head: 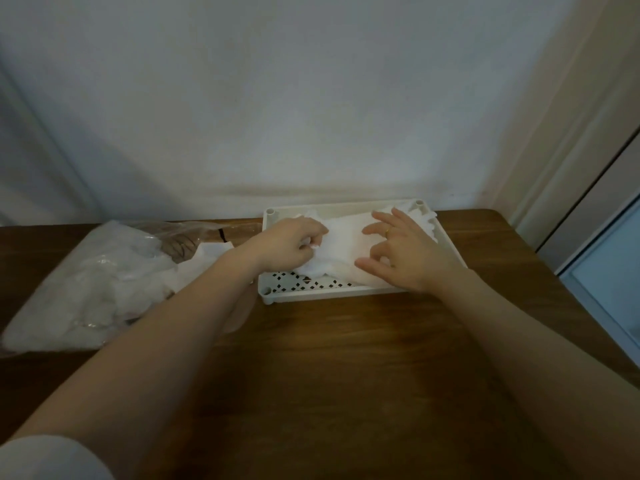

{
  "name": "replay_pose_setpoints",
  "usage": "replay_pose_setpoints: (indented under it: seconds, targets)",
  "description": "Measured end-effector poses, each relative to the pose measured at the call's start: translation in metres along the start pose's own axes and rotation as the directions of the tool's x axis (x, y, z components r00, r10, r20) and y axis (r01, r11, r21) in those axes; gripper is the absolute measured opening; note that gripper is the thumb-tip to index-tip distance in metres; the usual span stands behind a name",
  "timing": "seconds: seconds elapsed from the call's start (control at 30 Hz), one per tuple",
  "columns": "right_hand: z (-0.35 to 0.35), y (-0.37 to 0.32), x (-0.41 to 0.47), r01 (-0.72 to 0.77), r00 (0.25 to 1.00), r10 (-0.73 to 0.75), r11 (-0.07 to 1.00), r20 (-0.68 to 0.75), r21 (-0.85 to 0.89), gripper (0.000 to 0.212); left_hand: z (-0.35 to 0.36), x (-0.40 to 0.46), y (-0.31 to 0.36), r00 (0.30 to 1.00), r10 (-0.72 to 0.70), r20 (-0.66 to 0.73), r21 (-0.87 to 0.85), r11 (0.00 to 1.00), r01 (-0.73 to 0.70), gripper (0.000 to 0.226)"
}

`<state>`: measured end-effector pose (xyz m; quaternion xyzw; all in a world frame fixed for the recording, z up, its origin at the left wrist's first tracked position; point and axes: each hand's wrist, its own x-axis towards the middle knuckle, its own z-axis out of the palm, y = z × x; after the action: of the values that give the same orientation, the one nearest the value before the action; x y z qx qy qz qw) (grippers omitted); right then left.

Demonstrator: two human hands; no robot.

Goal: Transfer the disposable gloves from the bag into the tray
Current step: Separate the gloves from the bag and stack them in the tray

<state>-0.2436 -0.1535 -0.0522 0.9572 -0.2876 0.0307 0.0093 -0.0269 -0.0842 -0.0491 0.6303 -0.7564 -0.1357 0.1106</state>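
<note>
On the brown wooden desk, a clear plastic bag lies left of the white perforated tray holding thin white gloves. Left hand pinches them; right hand presses, fingers spread. Light, limp, slippery: gather by bunched folds.

Both bare forearms reach forward. Left hand is curled up tight, pinching. Right hand has fingers spread, loosely bent, palm down.
</note>
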Motion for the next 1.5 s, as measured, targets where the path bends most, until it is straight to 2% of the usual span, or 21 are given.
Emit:
replay_pose_setpoints:
  seconds: [0.07, 0.17, 0.2, 0.23, 0.3, 0.37, 0.5, 0.67, 0.8, 0.9, 0.97, 1.03, 1.1, 1.17, 1.2, 1.23, 1.3, 1.43, 1.5]
  targets:
    - [0.000, -0.002, 0.006, -0.051, 0.998, 0.054, 0.992, -0.020, 0.114, 0.058, 0.001, -0.001, -0.001, 1.000, -0.008, 0.001, -0.028, 1.000, 0.008, 0.013]
    - [0.000, -0.002, 0.018, -0.115, 0.968, 0.155, 0.973, -0.199, 0.200, 0.035, 0.002, -0.001, 0.001, 0.998, -0.026, 0.062, -0.011, 1.000, 0.027, 0.013]
    - [0.003, 0.000, 0.023, -0.115, 0.963, 0.159, 0.972, -0.217, 0.203, 0.025, 0.003, -0.001, 0.001, 0.996, -0.041, 0.078, -0.017, 0.999, 0.043, 0.011]
    - [0.007, 0.003, 0.027, -0.124, 0.974, 0.154, 0.975, -0.166, 0.183, 0.029, 0.004, -0.001, 0.002, 0.995, -0.056, 0.085, -0.034, 0.998, 0.059, 0.013]
    - [0.018, 0.010, 0.033, -0.156, 0.986, 0.150, 0.985, 0.078, 0.078, 0.063, 0.007, 0.000, 0.003, 0.992, -0.094, 0.086, -0.062, 0.993, 0.100, 0.031]
    - [0.029, 0.015, 0.030, -0.232, 0.946, 0.220, 0.972, 0.237, 0.025, 0.090, 0.013, 0.003, 0.004, 0.979, -0.173, 0.109, 0.010, 0.985, 0.173, 0.051]
    - [0.041, 0.033, 0.021, -0.322, 0.912, 0.293, 0.945, 0.286, 0.058, 0.115, 0.024, 0.009, 0.005, 0.958, -0.264, 0.113, 0.290, 0.931, 0.222, 0.063]
    - [0.041, 0.052, 0.015, -0.385, 0.888, 0.315, 0.908, 0.335, 0.167, 0.126, 0.030, 0.005, 0.000, 0.932, -0.354, 0.079, 0.261, 0.909, 0.324, 0.065]
    - [0.038, 0.050, 0.017, -0.423, 0.877, 0.354, 0.890, 0.324, 0.171, 0.128, 0.034, 0.004, 0.001, 0.926, -0.375, 0.040, 0.238, 0.904, 0.356, 0.068]
    - [0.029, 0.041, 0.018, -0.420, 0.871, 0.413, 0.907, 0.266, -0.031, 0.130, 0.032, -0.001, 0.002, 0.919, -0.394, -0.020, 0.171, 0.904, 0.392, 0.081]
    - [0.015, 0.025, 0.021, -0.333, 0.917, 0.351, 0.935, 0.191, -0.120, 0.118, 0.026, -0.006, 0.003, 0.912, -0.411, 0.004, 0.250, 0.883, 0.397, 0.090]
    - [0.000, -0.006, 0.027, -0.241, 0.966, 0.241, 0.970, 0.095, -0.017, 0.090, 0.018, -0.015, 0.005, 0.907, -0.421, 0.020, 0.342, 0.855, 0.389, 0.079]
    - [-0.009, -0.043, 0.036, -0.134, 0.989, 0.142, 0.978, -0.044, 0.163, 0.054, 0.008, -0.027, 0.006, 0.916, -0.399, -0.039, 0.273, 0.878, 0.394, 0.065]
    - [-0.011, -0.080, 0.050, -0.023, 0.989, 0.060, 0.967, -0.138, 0.254, 0.034, -0.002, -0.042, 0.001, 0.916, -0.315, -0.249, 0.108, 0.931, 0.350, 0.048]
    - [-0.010, -0.096, 0.057, 0.003, 0.989, 0.038, 0.959, -0.141, 0.282, 0.031, -0.007, -0.050, -0.002, 0.885, -0.285, -0.369, -0.010, 0.953, 0.302, 0.042]
    - [-0.006, -0.113, 0.065, 0.001, 0.993, 0.034, 0.954, -0.112, 0.301, 0.030, -0.012, -0.059, -0.006, 0.835, -0.291, -0.467, -0.143, 0.957, 0.254, 0.038]
    - [0.006, -0.139, 0.075, -0.052, 0.999, 0.053, 0.937, 0.007, 0.344, 0.037, -0.020, -0.074, -0.011, 0.763, -0.342, -0.549, -0.345, 0.924, 0.166, 0.035]
    - [0.029, -0.171, 0.087, -0.160, 0.986, 0.096, 0.800, 0.140, 0.578, 0.051, -0.020, -0.094, -0.023, 0.707, -0.365, -0.606, -0.449, 0.891, 0.075, 0.033]
    - [0.032, -0.180, 0.094, -0.236, 0.970, 0.171, 0.838, 0.174, 0.493, 0.046, -0.019, -0.101, -0.030, 0.699, -0.399, -0.593, -0.512, 0.857, 0.055, 0.033]
